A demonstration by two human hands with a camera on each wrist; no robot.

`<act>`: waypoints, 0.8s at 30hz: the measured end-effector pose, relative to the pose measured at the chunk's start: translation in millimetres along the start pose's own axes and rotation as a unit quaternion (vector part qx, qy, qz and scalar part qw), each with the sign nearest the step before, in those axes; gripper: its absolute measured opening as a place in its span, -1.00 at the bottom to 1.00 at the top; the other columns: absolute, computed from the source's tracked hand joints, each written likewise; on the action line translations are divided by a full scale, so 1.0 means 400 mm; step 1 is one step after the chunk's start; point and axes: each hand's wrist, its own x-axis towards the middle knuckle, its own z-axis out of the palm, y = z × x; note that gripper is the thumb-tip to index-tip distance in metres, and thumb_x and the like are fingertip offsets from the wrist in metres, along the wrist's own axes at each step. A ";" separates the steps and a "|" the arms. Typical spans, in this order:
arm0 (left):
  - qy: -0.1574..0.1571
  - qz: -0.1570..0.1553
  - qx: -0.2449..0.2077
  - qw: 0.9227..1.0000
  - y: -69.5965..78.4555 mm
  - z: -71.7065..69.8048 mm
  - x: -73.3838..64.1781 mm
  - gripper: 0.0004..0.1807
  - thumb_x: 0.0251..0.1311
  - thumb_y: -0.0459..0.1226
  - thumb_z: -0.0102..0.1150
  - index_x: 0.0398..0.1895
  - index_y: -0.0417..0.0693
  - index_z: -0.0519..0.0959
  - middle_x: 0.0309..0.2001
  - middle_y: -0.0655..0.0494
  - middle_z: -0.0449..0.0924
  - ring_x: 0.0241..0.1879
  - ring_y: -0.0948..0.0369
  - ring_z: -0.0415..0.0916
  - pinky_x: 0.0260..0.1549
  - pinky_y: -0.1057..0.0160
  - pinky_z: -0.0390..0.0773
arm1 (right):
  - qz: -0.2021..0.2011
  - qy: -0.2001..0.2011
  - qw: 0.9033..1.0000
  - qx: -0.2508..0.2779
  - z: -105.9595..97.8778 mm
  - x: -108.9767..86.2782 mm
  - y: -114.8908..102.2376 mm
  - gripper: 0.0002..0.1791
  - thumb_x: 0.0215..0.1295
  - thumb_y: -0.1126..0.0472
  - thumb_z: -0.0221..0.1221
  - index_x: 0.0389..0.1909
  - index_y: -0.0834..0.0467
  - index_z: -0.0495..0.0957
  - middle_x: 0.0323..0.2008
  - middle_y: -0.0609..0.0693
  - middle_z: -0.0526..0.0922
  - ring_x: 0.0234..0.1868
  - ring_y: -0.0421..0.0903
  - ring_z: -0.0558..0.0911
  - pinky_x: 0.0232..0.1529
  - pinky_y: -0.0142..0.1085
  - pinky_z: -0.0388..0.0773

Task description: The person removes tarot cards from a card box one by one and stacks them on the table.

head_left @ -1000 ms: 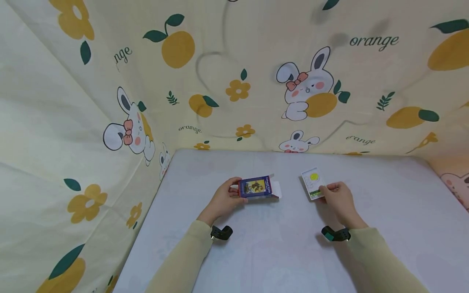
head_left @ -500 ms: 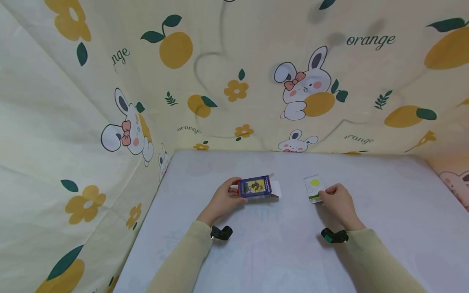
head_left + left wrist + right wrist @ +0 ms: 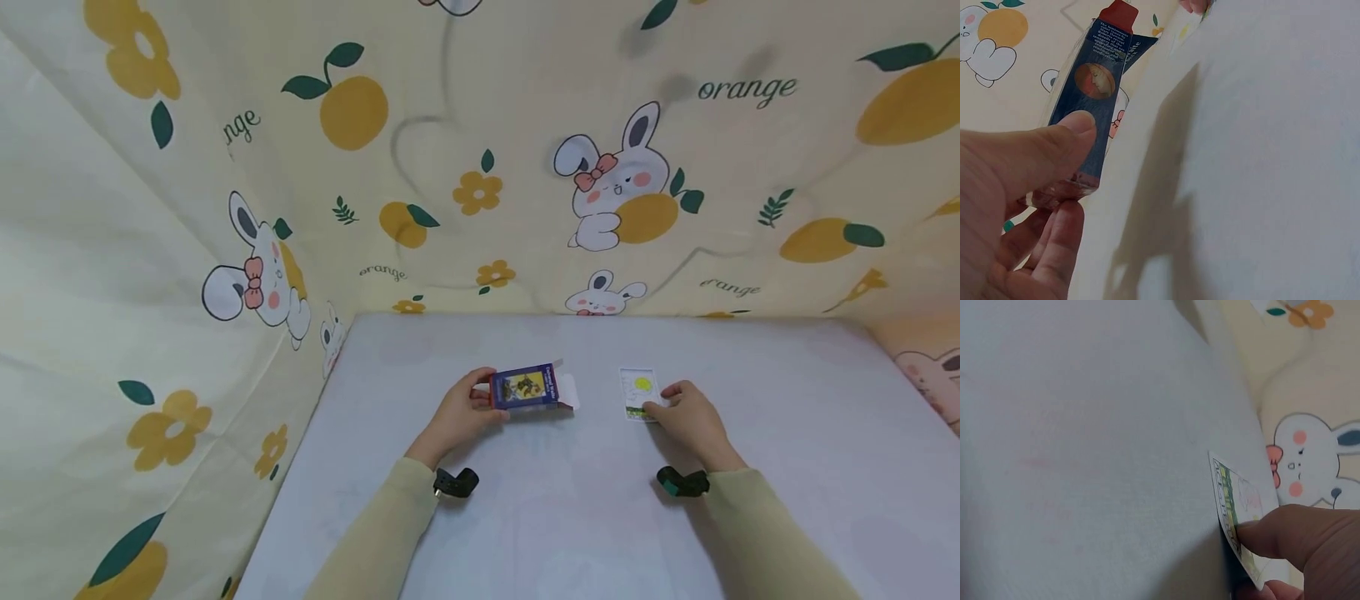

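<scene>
By the left hand, whose thumb is laid against one narrow side, a small dark-blue rectangular cardboard box with red trim and a yellow picture panel is clamped at its nine o'clock end; in the head view the box is found at about five o'clock from the centre. Its thin walls could, it is judged, be dented if the grip were tightened, and loose contents, if any, could be spilled were the unfastened end tipped down; the inside is not shown. Its long axis is laid from nine to three o'clock, the right end turned slightly toward the far side, and a pale unfolded flap is pointed toward three. Well apart from it, at about four o'clock from the centre, a thin white-bordered rectangular paper card with a yellow disc and a green band is pinched near its five o'clock corner by the right hand, the thumb pressed on the printed face; whether several cards are held together cannot be told. Since only that corner is gripped, the card could be swung round or dropped if the pinch were slackened, or creased if its free edge were caught on the smooth white tabletop. Its long axis is aligned from twelve to six o'clock, with the green band at six.
</scene>
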 end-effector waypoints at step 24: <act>-0.007 0.009 -0.003 1.000 -0.009 0.006 -0.003 -0.12 -0.02 -0.18 0.50 0.41 0.11 0.27 0.22 0.16 0.37 -0.01 0.23 0.49 -0.01 0.19 0.53 | 0.010 -0.015 1.000 0.009 -0.002 -0.004 -0.016 -0.34 0.22 -0.11 0.25 0.13 0.28 0.33 0.21 0.47 0.30 0.03 0.29 0.38 -0.03 0.15 0.37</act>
